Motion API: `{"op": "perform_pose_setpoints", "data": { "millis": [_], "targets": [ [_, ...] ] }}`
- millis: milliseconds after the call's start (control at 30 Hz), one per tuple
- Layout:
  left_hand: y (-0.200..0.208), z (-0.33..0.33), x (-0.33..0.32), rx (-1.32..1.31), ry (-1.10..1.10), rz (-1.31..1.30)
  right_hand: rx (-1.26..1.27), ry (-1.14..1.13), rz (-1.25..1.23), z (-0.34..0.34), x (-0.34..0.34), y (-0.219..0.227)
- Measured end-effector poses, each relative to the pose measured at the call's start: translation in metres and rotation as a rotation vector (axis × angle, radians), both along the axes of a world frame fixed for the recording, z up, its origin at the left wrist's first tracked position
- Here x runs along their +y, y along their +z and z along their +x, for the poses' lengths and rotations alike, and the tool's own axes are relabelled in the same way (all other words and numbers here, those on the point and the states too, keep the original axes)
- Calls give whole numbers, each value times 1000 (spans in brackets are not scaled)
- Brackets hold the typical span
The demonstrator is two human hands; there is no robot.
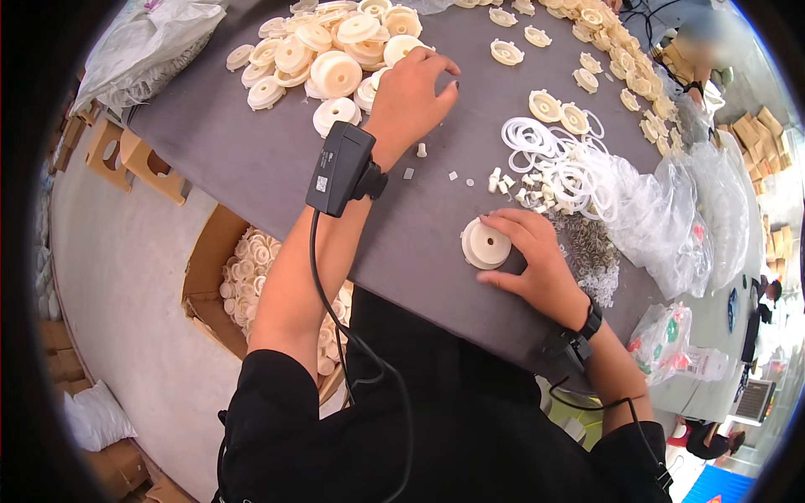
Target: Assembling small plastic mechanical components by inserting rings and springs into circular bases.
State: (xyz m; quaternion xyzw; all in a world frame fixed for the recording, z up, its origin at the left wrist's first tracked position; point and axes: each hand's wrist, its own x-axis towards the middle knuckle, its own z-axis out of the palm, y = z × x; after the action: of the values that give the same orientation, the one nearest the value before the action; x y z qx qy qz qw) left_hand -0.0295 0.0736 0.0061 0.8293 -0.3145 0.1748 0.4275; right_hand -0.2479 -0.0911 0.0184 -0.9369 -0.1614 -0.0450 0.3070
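My right hand (537, 256) holds a cream plastic disc (488, 245) near the table's front edge, thumb and fingers round its rim. The disc is stepped, with a small hole in its middle. My left hand (411, 99) reaches over the near right side of a heap of similar cream discs (335, 74). Its thumb and forefinger are apart with nothing visible between them; the other fingers are partly hidden. Beyond my right hand are white rings (537, 138), small white plugs (537, 191) and a pile of small metal springs (587, 235).
Flat cream lugged rings (545, 106) spread over the far right of the grey table (419, 243). Clear plastic bags (662, 218) lie at the right. A cardboard box (201, 289) of cream parts stands below the left edge, near brown stools (142, 163). Another person (700, 50) is at far right.
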Motion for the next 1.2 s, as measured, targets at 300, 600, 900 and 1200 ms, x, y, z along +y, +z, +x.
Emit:
{"op": "perform_pose_setpoints", "data": {
  "millis": [300, 600, 900, 1200],
  "targets": [
    [-5, -2, 2, -42, -46, 53, -272, -319, -72, 64, -48, 23],
    [-4, -9, -10, -164, -288, -31, -316, -399, 14, 82, -54, 19],
    [45, -76, 5, 436, -576, -140, 149, -394, 917, 36, -30, 36],
    [24, -155, 40, 476, -307, -145, 266, -230, 660, -15, -12, 24]
  ]
}}
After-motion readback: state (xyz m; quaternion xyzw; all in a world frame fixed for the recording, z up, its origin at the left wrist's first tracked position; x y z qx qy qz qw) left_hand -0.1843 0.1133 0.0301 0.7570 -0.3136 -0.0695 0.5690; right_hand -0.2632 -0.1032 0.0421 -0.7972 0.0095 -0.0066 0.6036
